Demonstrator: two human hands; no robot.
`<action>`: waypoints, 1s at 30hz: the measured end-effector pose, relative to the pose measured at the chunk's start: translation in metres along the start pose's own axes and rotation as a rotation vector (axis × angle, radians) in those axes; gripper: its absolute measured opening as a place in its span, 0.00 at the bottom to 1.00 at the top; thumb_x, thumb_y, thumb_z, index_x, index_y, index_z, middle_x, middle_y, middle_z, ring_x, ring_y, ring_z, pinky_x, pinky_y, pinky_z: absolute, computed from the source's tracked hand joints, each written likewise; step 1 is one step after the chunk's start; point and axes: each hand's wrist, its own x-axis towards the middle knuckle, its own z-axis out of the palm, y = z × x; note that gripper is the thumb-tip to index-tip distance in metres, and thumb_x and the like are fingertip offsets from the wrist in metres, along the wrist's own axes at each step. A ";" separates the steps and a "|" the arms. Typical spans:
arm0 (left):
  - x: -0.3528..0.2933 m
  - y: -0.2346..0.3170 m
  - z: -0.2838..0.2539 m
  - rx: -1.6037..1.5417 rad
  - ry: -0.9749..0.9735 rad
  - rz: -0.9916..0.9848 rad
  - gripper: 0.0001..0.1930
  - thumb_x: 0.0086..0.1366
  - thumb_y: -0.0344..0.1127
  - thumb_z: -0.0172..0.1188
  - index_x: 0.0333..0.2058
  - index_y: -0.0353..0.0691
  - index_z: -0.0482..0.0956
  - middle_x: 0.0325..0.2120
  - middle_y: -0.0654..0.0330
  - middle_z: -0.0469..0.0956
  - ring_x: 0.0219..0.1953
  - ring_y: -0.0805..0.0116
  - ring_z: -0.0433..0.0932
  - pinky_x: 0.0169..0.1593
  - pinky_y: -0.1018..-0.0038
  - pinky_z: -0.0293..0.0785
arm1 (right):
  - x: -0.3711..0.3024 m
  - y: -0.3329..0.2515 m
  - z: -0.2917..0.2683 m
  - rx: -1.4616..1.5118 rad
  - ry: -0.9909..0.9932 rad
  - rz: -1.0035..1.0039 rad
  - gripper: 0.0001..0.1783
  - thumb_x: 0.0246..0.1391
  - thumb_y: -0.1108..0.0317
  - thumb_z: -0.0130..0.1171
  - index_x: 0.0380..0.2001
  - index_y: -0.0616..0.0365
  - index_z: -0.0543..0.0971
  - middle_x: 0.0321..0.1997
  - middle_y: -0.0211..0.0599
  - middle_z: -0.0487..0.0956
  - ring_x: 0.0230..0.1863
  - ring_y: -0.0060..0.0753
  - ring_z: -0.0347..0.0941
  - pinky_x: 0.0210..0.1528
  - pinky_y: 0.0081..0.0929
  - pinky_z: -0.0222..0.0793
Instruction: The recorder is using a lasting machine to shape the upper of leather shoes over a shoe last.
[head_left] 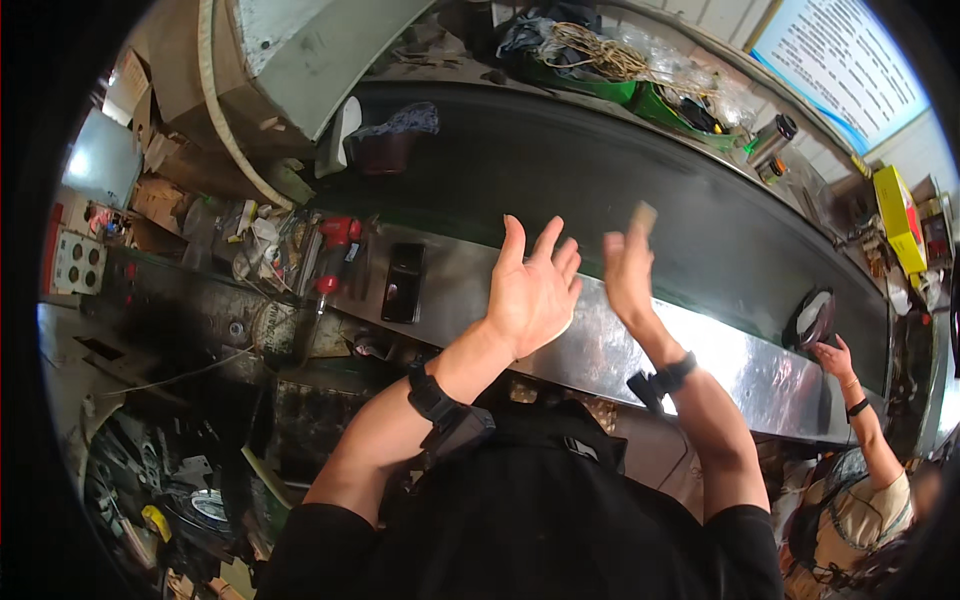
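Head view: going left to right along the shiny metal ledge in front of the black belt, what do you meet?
Red-handled tool → black phone-like slab → person's left hand, open → right hand, with a small tan piece at its fingertips → co-worker's hand.
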 end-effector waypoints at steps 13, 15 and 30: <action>0.086 0.134 -0.109 1.329 0.155 0.238 0.51 0.62 0.47 0.71 0.74 0.37 0.47 0.71 0.44 0.59 0.71 0.47 0.61 0.71 0.55 0.60 | -0.013 0.043 0.004 0.011 -0.124 0.246 0.46 0.63 0.76 0.55 0.77 0.47 0.44 0.43 0.60 0.84 0.44 0.59 0.84 0.52 0.42 0.78; 0.088 0.222 -0.171 2.063 0.472 0.535 0.56 0.56 0.41 0.74 0.74 0.36 0.45 0.73 0.38 0.49 0.74 0.35 0.49 0.74 0.53 0.53 | -0.017 0.007 -0.001 0.059 -0.248 0.166 0.45 0.62 0.79 0.54 0.77 0.51 0.47 0.38 0.58 0.85 0.40 0.51 0.86 0.50 0.38 0.79; 0.209 0.382 -0.262 2.178 0.591 0.654 0.35 0.59 0.47 0.72 0.60 0.34 0.75 0.54 0.44 0.79 0.59 0.52 0.76 0.63 0.60 0.70 | -0.010 -0.021 0.060 1.456 -0.091 1.057 0.56 0.61 0.71 0.67 0.79 0.40 0.40 0.69 0.47 0.69 0.68 0.48 0.66 0.64 0.62 0.66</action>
